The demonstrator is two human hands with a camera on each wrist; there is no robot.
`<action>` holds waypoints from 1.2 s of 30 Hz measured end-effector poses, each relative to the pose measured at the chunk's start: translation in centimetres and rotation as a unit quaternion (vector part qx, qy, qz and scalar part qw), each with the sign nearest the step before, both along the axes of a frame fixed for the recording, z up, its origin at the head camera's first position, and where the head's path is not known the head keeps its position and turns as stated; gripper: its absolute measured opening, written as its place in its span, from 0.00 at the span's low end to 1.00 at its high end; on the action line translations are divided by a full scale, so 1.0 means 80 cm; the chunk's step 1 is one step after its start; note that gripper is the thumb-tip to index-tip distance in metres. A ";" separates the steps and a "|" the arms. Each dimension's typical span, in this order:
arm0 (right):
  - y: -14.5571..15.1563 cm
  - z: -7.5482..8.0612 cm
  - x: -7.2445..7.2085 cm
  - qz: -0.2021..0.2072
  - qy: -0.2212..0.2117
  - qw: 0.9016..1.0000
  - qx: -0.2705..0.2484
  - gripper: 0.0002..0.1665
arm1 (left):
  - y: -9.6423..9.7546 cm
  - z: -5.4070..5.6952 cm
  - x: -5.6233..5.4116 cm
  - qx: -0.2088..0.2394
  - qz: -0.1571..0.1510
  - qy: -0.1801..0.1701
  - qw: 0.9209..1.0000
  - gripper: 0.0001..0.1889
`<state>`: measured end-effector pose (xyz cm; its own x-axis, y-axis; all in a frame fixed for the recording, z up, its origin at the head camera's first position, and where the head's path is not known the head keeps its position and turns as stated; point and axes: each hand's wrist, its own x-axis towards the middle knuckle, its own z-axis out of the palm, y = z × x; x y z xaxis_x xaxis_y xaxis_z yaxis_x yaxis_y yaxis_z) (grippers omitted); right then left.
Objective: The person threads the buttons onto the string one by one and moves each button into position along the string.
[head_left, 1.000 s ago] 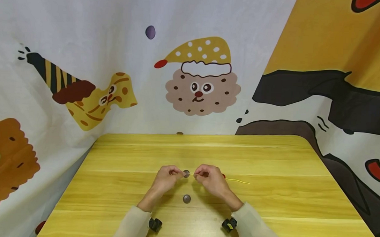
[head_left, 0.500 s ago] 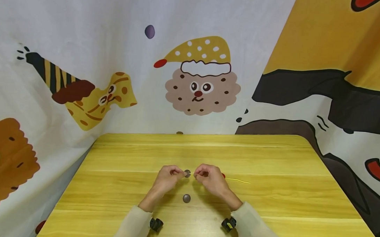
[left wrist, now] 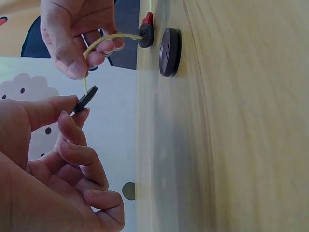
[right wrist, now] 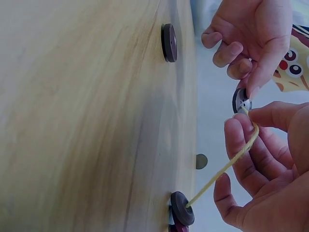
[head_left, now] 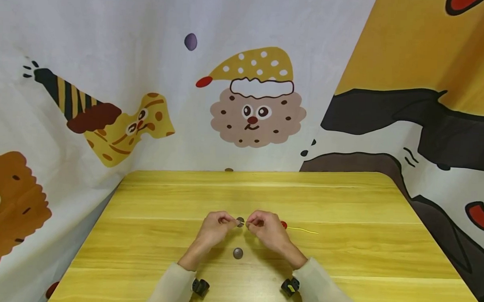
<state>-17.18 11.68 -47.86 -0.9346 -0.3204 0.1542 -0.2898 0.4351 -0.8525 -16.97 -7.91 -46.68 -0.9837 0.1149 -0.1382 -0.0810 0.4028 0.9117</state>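
Thumb and fingertips of my left hand [head_left: 215, 228] pinch the edge of a dark, round button [left wrist: 85, 99], tilted above the table. Close to its face, my right hand [head_left: 266, 229] pinches a yellow string [right wrist: 231, 163] near the button's holes [right wrist: 245, 105]. From those fingers the string curves down to a second dark button [right wrist: 182, 208] threaded on it at the table. Behind that one sits a red button [head_left: 284, 224], partly hidden by my right hand in the head view. Another dark button [head_left: 238, 253] lies loose on the table between my forearms.
The string's tail [head_left: 303, 230] trails rightward over the wooden table [head_left: 358, 257]. A white cloth with cartoon prints [head_left: 157, 54] hangs behind the table's far edge. Black wrist cameras [head_left: 200, 287] are strapped at both sleeves.
My left hand and the pinched button have shifted slightly right, toward my right fingers. More of the red button shows beside my right hand. The loose button lies where it was.
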 end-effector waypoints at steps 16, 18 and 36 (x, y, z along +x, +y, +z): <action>-0.002 0.000 0.002 -0.004 0.005 1.000 -0.002 0.04 | 0.003 0.001 0.003 0.005 -0.010 0.001 1.000 0.07; -0.003 0.000 0.002 -0.006 0.008 1.000 -0.002 0.04 | 0.004 0.002 0.003 0.005 -0.012 0.001 1.000 0.07; -0.004 0.000 0.004 -0.007 0.010 1.000 0.002 0.05 | 0.008 0.001 0.004 0.014 -0.004 0.007 1.000 0.07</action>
<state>-16.85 11.39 -47.84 -0.9356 -0.3084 0.1719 -0.3012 0.4427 -0.8446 -16.64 -7.28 -46.59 -0.9847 0.1254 -0.1209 -0.0652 0.3784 0.9234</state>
